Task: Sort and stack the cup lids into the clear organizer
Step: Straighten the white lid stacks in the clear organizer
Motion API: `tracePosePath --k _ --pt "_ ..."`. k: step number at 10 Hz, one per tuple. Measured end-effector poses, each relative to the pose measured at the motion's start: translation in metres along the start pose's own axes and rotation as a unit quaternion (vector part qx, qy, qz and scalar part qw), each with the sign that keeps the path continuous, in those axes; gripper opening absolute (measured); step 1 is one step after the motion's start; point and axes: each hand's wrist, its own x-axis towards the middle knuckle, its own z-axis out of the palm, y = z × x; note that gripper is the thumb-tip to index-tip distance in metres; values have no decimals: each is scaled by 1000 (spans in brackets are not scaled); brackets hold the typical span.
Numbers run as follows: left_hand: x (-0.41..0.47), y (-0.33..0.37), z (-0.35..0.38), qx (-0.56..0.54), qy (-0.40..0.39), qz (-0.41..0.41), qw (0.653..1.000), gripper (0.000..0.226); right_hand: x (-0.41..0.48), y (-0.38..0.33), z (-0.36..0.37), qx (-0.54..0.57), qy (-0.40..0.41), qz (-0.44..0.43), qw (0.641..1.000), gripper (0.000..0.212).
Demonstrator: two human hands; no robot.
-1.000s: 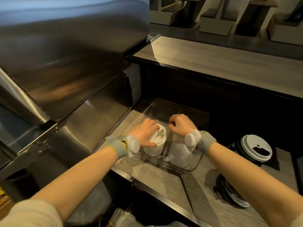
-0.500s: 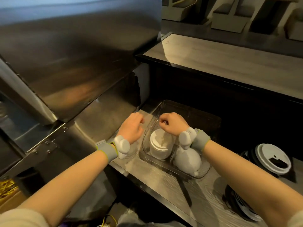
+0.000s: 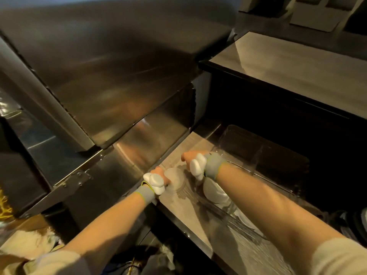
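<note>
The clear organizer [image 3: 258,153] stands on the wooden counter against the dark back wall. A stack of white lids [image 3: 215,193] sits in its near compartment, partly hidden by my right forearm. A clear round lid [image 3: 176,180] lies on the counter just left of the organizer. My left hand [image 3: 157,171] is curled against the left rim of that lid, with its fingers mostly hidden behind the wrist device. My right hand [image 3: 190,155] is a closed fist at the organizer's near left corner, above the clear lid, and I see nothing in it.
A large steel appliance [image 3: 119,76] fills the left, its side wall bordering the counter [image 3: 188,211]. A raised wooden bar top [image 3: 297,66] runs along the back right. Dark lids or cups [image 3: 355,221] show blurred at the right edge.
The view swung left and blurred. My left hand left the white lid stack and now rests at a clear lid left of the organizer. My right fist moved to the organizer's left corner.
</note>
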Motion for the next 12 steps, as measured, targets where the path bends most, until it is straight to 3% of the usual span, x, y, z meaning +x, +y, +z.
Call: tracePosePath --k 1,2,3,4,5,6,7,8,9,11,12 --pt "7 -6 0 -142 -45 -20 989 13 47 10 20 57 -68 30 996 63" --pt "10 -6 -7 -204 -50 -24 977 18 -1 -18 -12 147 -62 48 986 55" --pt "8 0 -11 -230 -26 -21 973 31 4 -16 -13 223 -5 56 973 40" --pt "0 14 -20 -258 -9 -5 966 23 0 -14 -18 337 64 44 938 26" --pt "-17 38 -38 -238 91 41 966 19 -14 -4 -28 404 133 49 904 9" --pt "-33 64 -53 -240 143 83 957 21 -43 14 -40 477 177 77 857 29" --pt "-49 94 -58 -291 139 133 937 10 -85 38 -42 513 253 85 816 20" --pt "-63 120 -56 -333 117 190 916 19 -118 58 -31 544 276 104 785 10" --pt "-84 144 -45 -288 88 260 917 22 -157 81 -12 594 274 141 743 7" --pt "-121 173 -4 -138 20 387 912 8 -217 116 42 490 213 185 825 28" --pt "-136 179 15 11 36 429 903 25 -236 113 59 444 192 202 852 23"
